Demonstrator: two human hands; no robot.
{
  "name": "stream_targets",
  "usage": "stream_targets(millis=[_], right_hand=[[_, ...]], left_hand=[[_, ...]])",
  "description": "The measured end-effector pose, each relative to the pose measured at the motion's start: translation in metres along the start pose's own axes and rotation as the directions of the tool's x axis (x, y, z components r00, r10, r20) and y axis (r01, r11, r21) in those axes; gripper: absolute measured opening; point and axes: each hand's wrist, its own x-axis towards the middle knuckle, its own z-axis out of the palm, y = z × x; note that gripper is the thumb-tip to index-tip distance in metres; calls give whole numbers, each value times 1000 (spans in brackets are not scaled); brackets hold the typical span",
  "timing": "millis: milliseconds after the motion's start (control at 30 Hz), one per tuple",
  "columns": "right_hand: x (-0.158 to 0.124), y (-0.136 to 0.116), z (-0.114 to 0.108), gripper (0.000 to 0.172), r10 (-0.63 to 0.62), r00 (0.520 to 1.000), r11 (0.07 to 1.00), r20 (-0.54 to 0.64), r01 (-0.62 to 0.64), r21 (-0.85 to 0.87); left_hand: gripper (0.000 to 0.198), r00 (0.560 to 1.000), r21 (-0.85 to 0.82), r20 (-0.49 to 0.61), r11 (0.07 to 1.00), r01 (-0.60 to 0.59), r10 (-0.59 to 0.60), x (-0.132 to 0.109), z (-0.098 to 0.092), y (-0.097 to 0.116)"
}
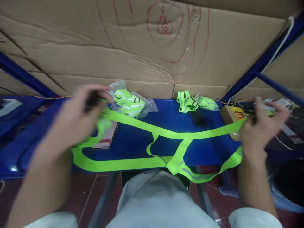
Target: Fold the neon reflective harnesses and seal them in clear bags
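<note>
A neon-green reflective strap harness (182, 135) is stretched between my two hands above the blue table. My left hand (82, 110), blurred by motion, is closed on the harness's left end, around a black part that looks like a buckle. At the other end, my right hand (258, 123) grips the strap beside another black part, seen only in part between the fingers. Two short cross straps link the upper band to the lower band, which sags toward my lap. Grey reflective stripes show along the lower band.
Bagged green straps (133, 103) lie at the back of the blue table (133, 139). To their right are a loose strap bundle (186, 101), another bagged one (207, 103) and a black phone (197, 118). A cardboard box (226, 117) and cables stand at right; cardboard (142, 44) walls the back.
</note>
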Motion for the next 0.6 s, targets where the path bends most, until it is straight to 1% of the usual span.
stream_targets(millis=[33,67,100,133,167,233,300,400,500,600], right_hand=[[-1,-26,7,62,-40,998,999,39,40,12],[-2,-52,15,64,-80,992,996,102,75,55],[-3,-76,22,62,-123,984,987,126,107,122],[-4,-98,29,62,-172,977,970,127,145,196],[-5,-117,35,63,-204,971,952,124,167,257],[-6,-146,42,68,-243,964,917,110,191,349],[-7,-162,46,76,-259,958,898,123,191,397],[-5,-172,52,84,-253,953,879,169,153,452],[-3,-177,61,85,-234,953,860,190,112,498],[-1,-181,69,83,-218,951,848,221,72,526]], left_hand=[[38,991,75,112,994,-85,77,2,23,10],[40,961,162,237,970,-180,139,4,46,21],[46,922,227,323,928,-296,215,6,68,33],[51,879,263,392,883,-389,271,8,88,45],[52,858,295,425,852,-432,288,9,104,56],[51,853,348,435,819,-456,290,12,125,74],[49,866,388,411,804,-450,287,15,135,84],[49,873,422,376,782,-459,310,18,139,87],[47,872,442,357,762,-472,334,22,143,84],[44,883,477,313,746,-465,351,29,149,78]])
